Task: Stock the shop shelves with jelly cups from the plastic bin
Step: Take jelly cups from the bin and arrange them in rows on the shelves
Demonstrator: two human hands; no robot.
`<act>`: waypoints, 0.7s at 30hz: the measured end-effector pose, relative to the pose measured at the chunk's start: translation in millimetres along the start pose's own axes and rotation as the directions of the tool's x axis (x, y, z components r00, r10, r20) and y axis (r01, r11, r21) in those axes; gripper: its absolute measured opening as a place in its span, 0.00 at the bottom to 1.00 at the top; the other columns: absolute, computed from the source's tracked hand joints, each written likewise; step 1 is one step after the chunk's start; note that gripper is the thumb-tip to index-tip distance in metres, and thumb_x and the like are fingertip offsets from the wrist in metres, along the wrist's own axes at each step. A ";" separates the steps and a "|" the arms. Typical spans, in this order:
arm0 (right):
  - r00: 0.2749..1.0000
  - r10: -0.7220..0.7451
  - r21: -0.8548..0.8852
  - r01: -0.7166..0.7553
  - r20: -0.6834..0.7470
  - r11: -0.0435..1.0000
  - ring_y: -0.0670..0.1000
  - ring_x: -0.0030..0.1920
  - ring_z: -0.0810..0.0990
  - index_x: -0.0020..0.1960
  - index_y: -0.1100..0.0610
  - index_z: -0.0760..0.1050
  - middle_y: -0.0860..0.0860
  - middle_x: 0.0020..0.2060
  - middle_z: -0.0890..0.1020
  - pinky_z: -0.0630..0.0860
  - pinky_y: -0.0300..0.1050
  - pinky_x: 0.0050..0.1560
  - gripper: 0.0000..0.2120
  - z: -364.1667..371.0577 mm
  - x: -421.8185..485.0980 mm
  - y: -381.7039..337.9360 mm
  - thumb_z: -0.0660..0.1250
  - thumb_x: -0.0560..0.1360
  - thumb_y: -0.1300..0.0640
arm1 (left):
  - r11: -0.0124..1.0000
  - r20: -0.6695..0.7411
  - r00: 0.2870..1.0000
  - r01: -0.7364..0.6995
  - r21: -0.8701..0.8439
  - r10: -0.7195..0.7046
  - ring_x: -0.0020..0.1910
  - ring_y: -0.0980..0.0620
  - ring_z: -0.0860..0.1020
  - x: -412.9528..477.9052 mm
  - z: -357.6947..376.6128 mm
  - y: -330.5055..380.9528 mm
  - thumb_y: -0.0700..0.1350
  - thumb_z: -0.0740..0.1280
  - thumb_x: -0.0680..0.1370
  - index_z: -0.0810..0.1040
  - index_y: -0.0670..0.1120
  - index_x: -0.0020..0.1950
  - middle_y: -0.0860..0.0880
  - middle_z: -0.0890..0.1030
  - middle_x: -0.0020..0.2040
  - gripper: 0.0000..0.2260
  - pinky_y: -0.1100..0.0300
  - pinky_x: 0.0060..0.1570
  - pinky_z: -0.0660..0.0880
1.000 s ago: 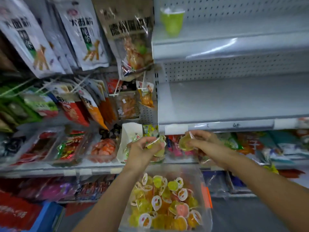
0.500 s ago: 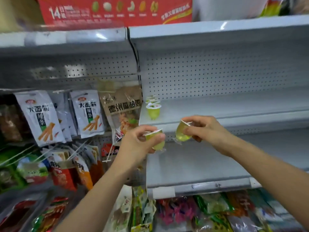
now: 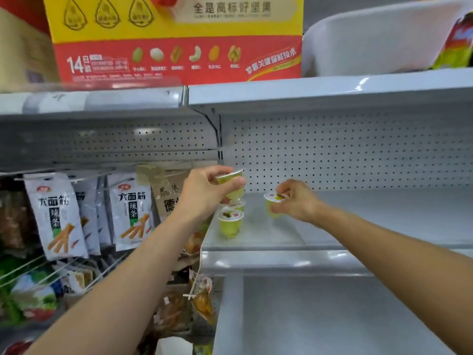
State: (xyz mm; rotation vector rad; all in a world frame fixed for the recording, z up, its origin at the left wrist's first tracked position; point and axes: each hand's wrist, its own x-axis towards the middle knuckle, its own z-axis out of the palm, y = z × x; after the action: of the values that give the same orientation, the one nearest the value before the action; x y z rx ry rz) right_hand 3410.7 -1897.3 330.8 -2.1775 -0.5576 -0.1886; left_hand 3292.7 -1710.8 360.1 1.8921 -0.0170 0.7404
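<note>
The left hand curls thumb and fingers round a green jelly cup, held in the air just above the standing cups at the left end of the grey shelf; the right hand pinches a second jelly cup by its rim, low over the shelf to the right, whether touching it I cannot tell; snack packets hang further left; a red-and-yellow box sits above.

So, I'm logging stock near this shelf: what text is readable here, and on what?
"全是高标好坚果": red and yellow box, top.
"14": same box, lower left; its small print is blurred.
"大面筋", "辣条": white hanging bags.
"德": brown bag, rest behind the left hand.
Lids of the jelly cups: too small to read.
</note>
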 end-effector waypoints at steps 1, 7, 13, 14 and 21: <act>1.000 0.006 -0.024 -0.006 0.004 1.000 0.53 0.51 0.78 0.59 0.58 0.73 0.53 0.53 0.77 0.73 0.43 0.48 0.24 3.9 7.9 5.2 0.76 0.67 0.56 | 1.000 -0.002 1.000 0.001 0.015 -0.001 0.37 0.46 0.85 7.7 1.9 -3.0 0.52 0.78 0.68 0.83 0.50 0.55 0.49 0.85 0.47 0.18 0.51 0.45 0.83; 0.997 0.028 0.034 -0.031 0.078 0.999 0.50 0.42 0.75 0.50 0.60 0.76 0.52 0.42 0.77 0.72 0.43 0.42 0.15 18.8 45.8 27.0 0.75 0.66 0.60 | 0.992 -0.039 0.999 -0.013 0.129 0.019 0.45 0.50 0.84 42.0 5.8 -20.3 0.54 0.78 0.67 0.79 0.50 0.61 0.56 0.80 0.55 0.24 0.52 0.51 0.81; 0.996 0.042 0.015 -0.043 0.079 0.999 0.49 0.34 0.66 0.37 0.55 0.65 0.52 0.34 0.68 0.62 0.39 0.35 0.15 29.5 80.0 30.2 0.73 0.66 0.61 | 0.989 -0.061 0.998 0.029 0.143 -0.021 0.49 0.49 0.83 65.6 6.5 -36.0 0.58 0.79 0.63 0.78 0.54 0.55 0.59 0.79 0.52 0.24 0.48 0.53 0.80; 0.997 0.036 -0.003 -0.036 0.069 0.999 0.49 0.35 0.65 0.37 0.55 0.65 0.53 0.35 0.67 0.61 0.40 0.36 0.15 32.5 86.2 31.2 0.72 0.66 0.61 | 0.988 -0.068 0.997 0.036 0.149 -0.026 0.49 0.49 0.83 68.1 7.1 -37.1 0.57 0.79 0.64 0.78 0.54 0.56 0.59 0.79 0.52 0.23 0.48 0.54 0.80; 0.996 0.041 -0.027 -0.039 0.077 0.999 0.56 0.52 0.77 0.52 0.60 0.74 0.54 0.48 0.78 0.75 0.42 0.42 0.13 42.9 111.0 31.0 0.73 0.69 0.61 | 0.988 -0.088 0.995 0.065 0.141 -0.053 0.47 0.50 0.83 77.9 15.7 -43.3 0.52 0.78 0.68 0.78 0.44 0.62 0.53 0.80 0.52 0.25 0.54 0.46 0.82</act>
State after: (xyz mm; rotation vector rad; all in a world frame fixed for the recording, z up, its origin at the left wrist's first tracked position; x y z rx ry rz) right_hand 3520.9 -1844.2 317.9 -2.2268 -0.5572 -0.0906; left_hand 3377.9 -1680.3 359.0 1.9869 0.1484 0.7986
